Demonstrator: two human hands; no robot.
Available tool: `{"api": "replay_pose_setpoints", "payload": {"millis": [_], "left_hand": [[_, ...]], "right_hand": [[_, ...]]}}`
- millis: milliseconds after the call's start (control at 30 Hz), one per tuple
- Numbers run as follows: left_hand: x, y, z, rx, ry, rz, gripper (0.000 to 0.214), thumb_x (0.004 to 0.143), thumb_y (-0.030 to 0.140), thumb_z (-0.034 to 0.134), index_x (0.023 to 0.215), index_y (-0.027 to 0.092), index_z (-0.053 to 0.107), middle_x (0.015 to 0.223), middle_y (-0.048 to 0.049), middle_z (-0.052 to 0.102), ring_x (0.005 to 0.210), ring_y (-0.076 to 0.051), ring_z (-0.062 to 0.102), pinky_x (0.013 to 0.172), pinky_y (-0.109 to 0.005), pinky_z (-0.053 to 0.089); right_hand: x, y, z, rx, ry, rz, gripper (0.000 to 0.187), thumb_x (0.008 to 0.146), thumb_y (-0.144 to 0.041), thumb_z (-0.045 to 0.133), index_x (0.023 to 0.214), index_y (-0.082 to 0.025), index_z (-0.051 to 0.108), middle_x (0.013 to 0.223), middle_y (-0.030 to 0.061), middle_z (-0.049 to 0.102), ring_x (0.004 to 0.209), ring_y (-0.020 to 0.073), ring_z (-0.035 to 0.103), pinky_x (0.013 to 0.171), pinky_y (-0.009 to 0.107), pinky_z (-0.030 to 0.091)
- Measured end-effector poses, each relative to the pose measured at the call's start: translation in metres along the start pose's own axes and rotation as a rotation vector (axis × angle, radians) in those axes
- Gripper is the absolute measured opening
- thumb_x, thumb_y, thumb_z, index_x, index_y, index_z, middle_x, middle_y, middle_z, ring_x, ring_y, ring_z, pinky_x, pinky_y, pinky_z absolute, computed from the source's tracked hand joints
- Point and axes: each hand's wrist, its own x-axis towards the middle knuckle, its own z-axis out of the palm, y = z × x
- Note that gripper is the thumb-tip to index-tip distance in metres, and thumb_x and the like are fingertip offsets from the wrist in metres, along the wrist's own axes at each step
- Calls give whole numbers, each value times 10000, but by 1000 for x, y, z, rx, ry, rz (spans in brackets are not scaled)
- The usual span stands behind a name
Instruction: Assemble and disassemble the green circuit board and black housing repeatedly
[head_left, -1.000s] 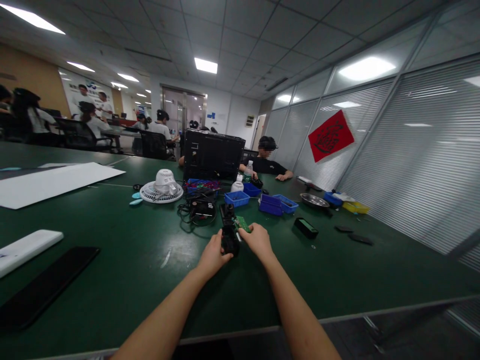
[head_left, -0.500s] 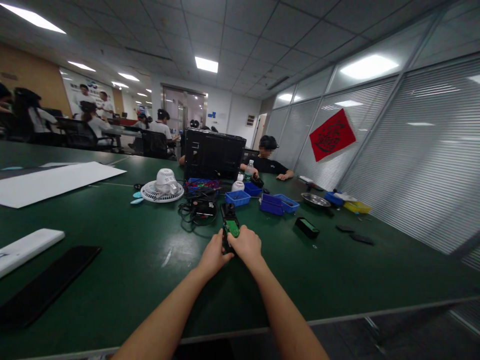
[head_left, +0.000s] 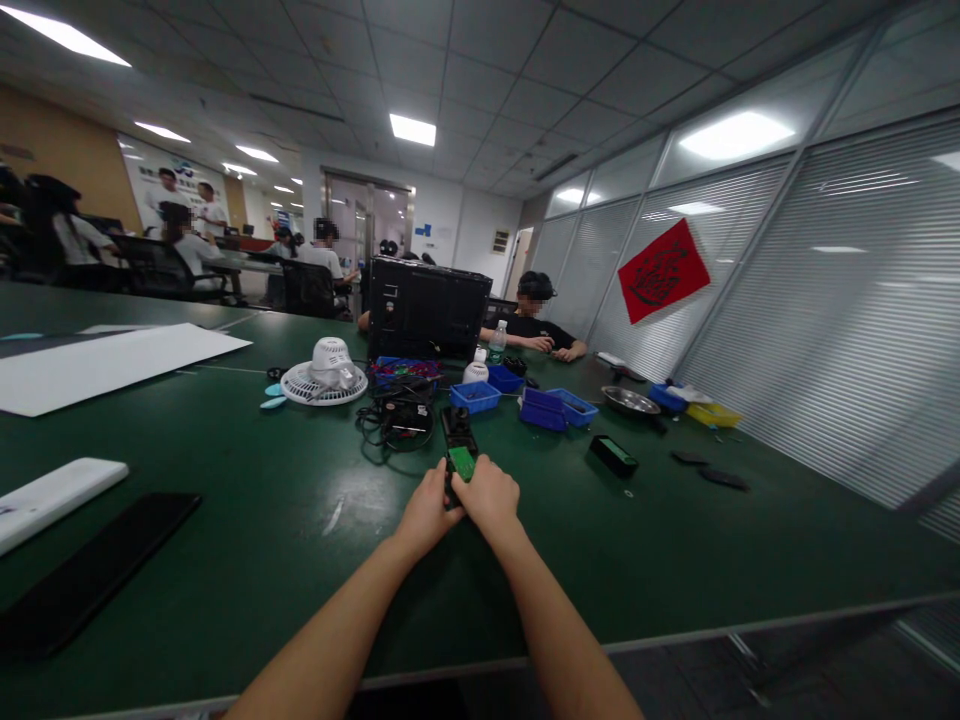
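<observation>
Moved left, my right hand (head_left: 491,495) now pinches the green circuit board (head_left: 463,463) over the black housing (head_left: 456,430), which my left hand (head_left: 427,510) clasps with closed fingers.

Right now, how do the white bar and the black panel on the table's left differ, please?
The white bar is thick and blocky; the black panel is thin. The black panel looks longer and lies nearer the front edge than the white bar. Both lie flat on the green table, untouched.
</observation>
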Motion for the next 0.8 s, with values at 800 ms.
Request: {"api": "replay_pose_setpoints", "payload": {"millis": [800], "left_hand": [[-6,6,-13,279,91,-100,726,673,357,610,1297,115,327,1112,-129,468,1054,-249,463,907,-339,354]], "right_hand": [[-1,15,33,527,-222,-158,301,891,-321,330,952,-190,595,809,11,644,615,99,582,564,175,401]]}}
